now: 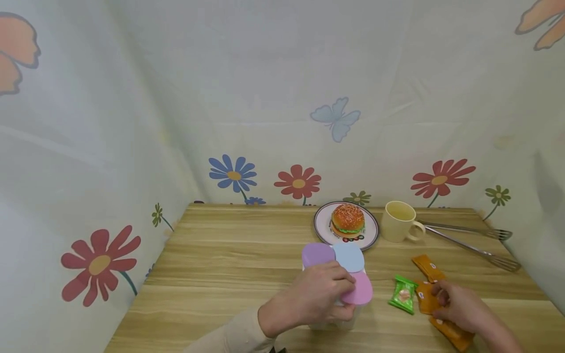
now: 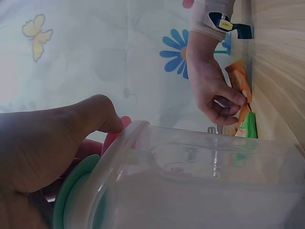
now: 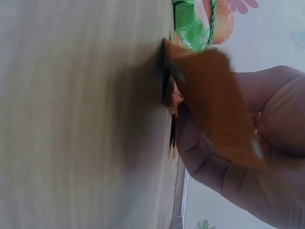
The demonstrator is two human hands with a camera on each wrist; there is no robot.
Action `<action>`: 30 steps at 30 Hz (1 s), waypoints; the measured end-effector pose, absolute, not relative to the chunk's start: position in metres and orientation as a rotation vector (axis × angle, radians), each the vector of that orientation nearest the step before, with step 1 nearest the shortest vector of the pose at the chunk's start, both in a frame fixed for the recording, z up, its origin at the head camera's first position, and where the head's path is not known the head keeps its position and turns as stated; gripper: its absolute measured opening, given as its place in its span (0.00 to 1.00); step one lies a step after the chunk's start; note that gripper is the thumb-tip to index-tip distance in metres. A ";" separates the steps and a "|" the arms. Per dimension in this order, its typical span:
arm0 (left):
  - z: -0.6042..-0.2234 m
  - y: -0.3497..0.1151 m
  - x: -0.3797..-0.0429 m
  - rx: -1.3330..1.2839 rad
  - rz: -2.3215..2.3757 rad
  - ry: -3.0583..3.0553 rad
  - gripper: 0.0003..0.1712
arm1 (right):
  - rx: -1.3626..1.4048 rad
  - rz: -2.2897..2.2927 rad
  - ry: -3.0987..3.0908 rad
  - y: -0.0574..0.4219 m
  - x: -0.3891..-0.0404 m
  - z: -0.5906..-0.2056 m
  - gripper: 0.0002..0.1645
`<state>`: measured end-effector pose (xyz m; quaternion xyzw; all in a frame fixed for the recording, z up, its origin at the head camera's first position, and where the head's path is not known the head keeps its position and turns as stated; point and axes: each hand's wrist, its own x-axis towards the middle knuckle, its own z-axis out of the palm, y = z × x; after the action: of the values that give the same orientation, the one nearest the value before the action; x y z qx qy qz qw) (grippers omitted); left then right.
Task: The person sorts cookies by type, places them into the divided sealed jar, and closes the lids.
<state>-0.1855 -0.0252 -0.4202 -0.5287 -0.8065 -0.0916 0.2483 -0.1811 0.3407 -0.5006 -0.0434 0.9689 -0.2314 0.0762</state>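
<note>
- Over on the right side of the wooden table (image 1: pixel 220 274), the middle orange packet (image 1: pixel 424 301) lies just left of the right hand (image 1: pixel 461 308), right at its fingertips. IMO that's the relation that matters: its near-hand end lies between thumb and fingers.
- Long axis of that one is hard to call, since the hand covers part of it. FWIW the upper orange packet (image 1: pixel 428 267) just beyond, and the lower orange packet (image 1: pixel 454 337) partly under the hand, both slant from far left to near right.
- Right hand is easily the nearer one. Fingers are bent, with a gap to the thumb in the head view; can't tell whether it's actually pinching anything.
- Left hand (image 1: pixel 315 294) is well apart from the packets, up on top of the clear container (image 2: pixel 214 176), fingers curled and gripping the pink flap (image 1: pixel 359 290) against the thumb.
- Looks-wise: flattish orange wrappers, small pale mark on them, too tiny to read. Right wrist view has one big and blurry in front of the hand, tilted up off the wood; no idea which of the three.
- Green packet (image 1: pixel 402 295) sits just left of the middle one, so I'd guess it could get nudged.
</note>
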 end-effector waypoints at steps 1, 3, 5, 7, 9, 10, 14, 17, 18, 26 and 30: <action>-0.420 -0.025 -0.186 -1.438 -0.243 -2.189 0.17 | -0.142 -0.702 2.903 0.341 -0.181 -0.500 0.22; -0.420 -0.025 -0.186 -1.439 -0.233 -2.170 0.17 | -0.176 -0.716 2.896 0.342 -0.181 -0.500 0.18; -0.420 -0.024 -0.186 -1.442 -0.216 -2.151 0.17 | -0.226 -0.732 2.888 0.343 -0.180 -0.499 0.14; -0.419 -0.025 -0.186 -1.448 -0.201 -2.135 0.16 | -0.292 -0.757 2.879 0.344 -0.179 -0.498 0.11; -0.419 -0.025 -0.186 -1.452 -0.181 -2.113 0.16 | -0.353 -0.799 2.857 0.345 -0.178 -0.497 0.09; -0.419 -0.025 -0.187 -1.452 -0.171 -2.099 0.16 | -0.377 -0.835 2.835 0.345 -0.178 -0.496 0.08; -0.421 -0.025 -0.187 -1.450 -0.145 -2.042 0.16 | -0.445 -0.954 2.764 0.346 -0.179 -0.491 0.07; -0.422 -0.024 -0.187 -1.433 -0.207 -2.025 0.13 | -0.485 -0.986 2.764 0.342 -0.180 -0.484 0.10; -0.421 -0.024 -0.188 -1.429 -0.256 -2.028 0.12 | -0.499 -0.981 2.776 0.340 -0.180 -0.481 0.10; -0.418 -0.026 -0.191 -1.450 -0.415 -2.063 0.09 | -0.575 -1.005 2.848 0.316 -0.178 -0.458 0.04; -0.417 -0.027 -0.192 -1.455 -0.500 -2.098 0.09 | -0.616 -1.050 2.909 0.303 -0.177 -0.446 0.03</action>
<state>-0.1924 -0.0268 -0.4172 -0.5391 -0.7772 -0.1851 0.2666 -0.1771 0.3028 -0.4460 -0.1953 0.9224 -0.3331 -0.0061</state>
